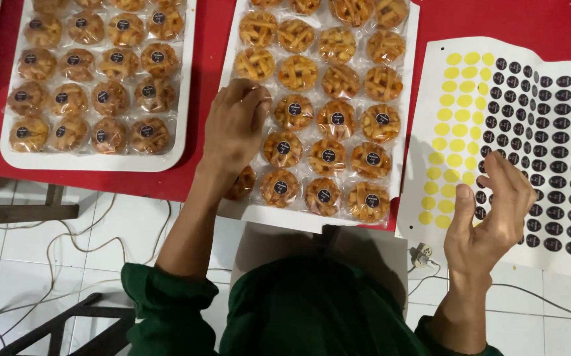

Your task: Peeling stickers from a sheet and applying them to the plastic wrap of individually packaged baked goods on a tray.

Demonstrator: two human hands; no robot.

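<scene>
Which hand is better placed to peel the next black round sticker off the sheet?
Probably the right hand: it hovers over the white sheet of black round stickers, while the left hand rests on the middle white tray of wrapped lattice tarts.

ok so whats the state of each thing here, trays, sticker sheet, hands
left tray: every wrapped tart stickered
middle tray: lower rows stickered, upper rows bare
sticker sheet: left columns peeled to yellow, dark stickers remain
left hand: pressing on a tart
right hand: raised over sheet, fingers loosely curled
</scene>
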